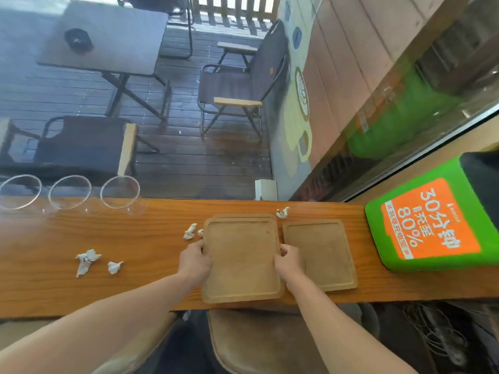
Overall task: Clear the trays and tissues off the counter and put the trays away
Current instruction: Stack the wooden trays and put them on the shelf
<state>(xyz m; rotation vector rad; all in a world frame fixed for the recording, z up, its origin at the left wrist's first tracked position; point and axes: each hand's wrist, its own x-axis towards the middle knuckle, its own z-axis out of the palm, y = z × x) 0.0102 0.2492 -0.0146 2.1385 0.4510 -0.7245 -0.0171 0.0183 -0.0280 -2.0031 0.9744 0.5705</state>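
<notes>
A brown tray (pixel 240 255) lies on top of another tray whose far edge (pixel 243 216) peeks out behind it, mid-counter. My left hand (pixel 195 261) grips the top tray's left edge and my right hand (pixel 290 263) grips its right edge. A third tray (pixel 321 252) lies flat just to the right. Crumpled white tissues are scattered around: one (pixel 282 212) behind the trays, two small ones (pixel 190 231) left of the stack, a larger one (pixel 86 261) and a small one (pixel 114 267) further left.
The wooden counter (pixel 151 282) runs along a window. Three clear glass cups (pixel 120 191) stand at its far left. A green and orange charging box (pixel 432 228) sits at the right end. A brown stool seat (pixel 259 341) is below the counter's near edge.
</notes>
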